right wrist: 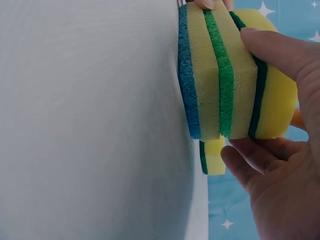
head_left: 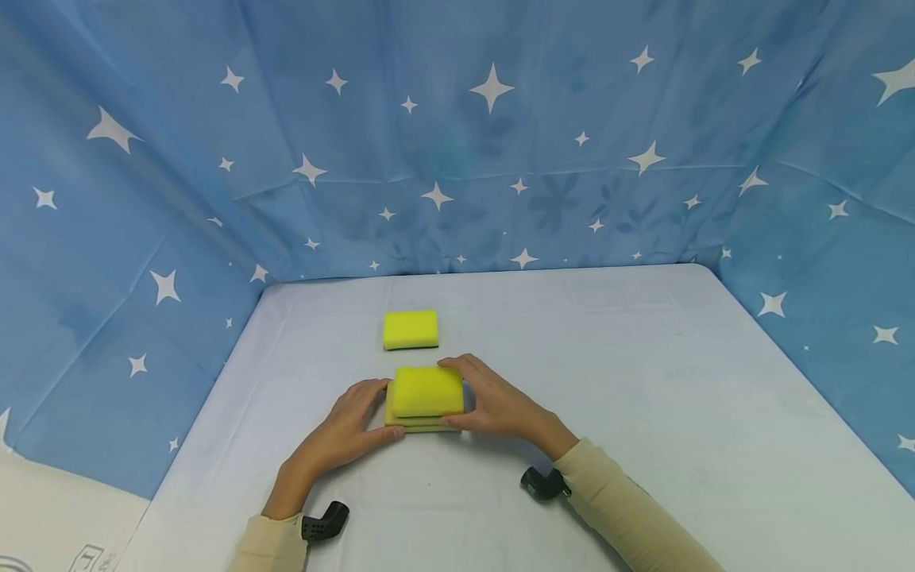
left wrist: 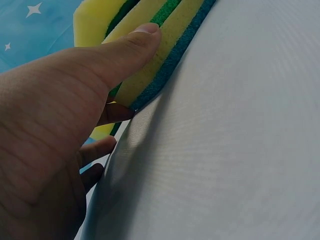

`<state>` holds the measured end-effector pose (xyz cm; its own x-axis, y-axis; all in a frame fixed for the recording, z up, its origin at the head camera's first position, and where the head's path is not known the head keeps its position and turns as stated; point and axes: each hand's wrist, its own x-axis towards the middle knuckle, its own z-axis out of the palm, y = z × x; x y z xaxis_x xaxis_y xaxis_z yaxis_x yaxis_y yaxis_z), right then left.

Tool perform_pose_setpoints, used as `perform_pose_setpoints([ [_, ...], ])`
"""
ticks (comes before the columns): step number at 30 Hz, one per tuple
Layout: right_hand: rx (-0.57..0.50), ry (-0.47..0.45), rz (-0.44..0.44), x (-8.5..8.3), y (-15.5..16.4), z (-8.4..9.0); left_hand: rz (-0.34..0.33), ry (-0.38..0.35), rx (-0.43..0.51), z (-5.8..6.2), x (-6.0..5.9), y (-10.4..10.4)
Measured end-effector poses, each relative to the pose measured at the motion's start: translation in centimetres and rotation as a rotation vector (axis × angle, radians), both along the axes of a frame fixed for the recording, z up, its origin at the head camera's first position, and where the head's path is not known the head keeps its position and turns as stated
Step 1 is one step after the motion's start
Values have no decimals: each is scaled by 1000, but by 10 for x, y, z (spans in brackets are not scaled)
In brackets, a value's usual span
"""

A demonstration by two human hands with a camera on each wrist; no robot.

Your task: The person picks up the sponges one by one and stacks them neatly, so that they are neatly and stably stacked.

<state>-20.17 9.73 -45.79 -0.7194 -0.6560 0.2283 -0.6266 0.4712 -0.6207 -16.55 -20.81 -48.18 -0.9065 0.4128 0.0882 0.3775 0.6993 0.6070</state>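
A stack of three yellow sponges [head_left: 426, 396] lies on the pale grey table [head_left: 643, 381], near its middle. In the right wrist view the stack [right wrist: 215, 75] shows blue, green and dark green scouring layers. My left hand [head_left: 388, 410] grips the stack's left side, with the thumb [left wrist: 131, 46] pressed on its front edge. My right hand [head_left: 461, 396] grips the right side, its thumb [right wrist: 280, 52] on the front and its fingers [right wrist: 250, 160] round the far edge. A single yellow sponge [head_left: 411, 329] lies just behind the stack, apart from it.
Blue cloth with white stars [head_left: 457, 143] walls the table at the back and on both sides. Black wrist mounts [head_left: 325, 520] sit under both cream sleeves. Bare tabletop stretches to the right and in front of the stack.
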Motion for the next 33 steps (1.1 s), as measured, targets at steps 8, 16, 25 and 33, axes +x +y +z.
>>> perform_pose_setpoints([
  [8, 4, -8, 6, -1, 0, -1, 8, 1, -8, 1, 1, 0],
  [16, -2, -19, 13, -1, 0, -1, 7, 3, -5, 0, 0, -1],
  [25, 2, -43, 24, -1, 0, -2, 9, -7, -12, 0, 0, -1],
  [33, 22, -66, 23, 0, 0, 0, 10, -17, -10, 1, 1, 0],
])
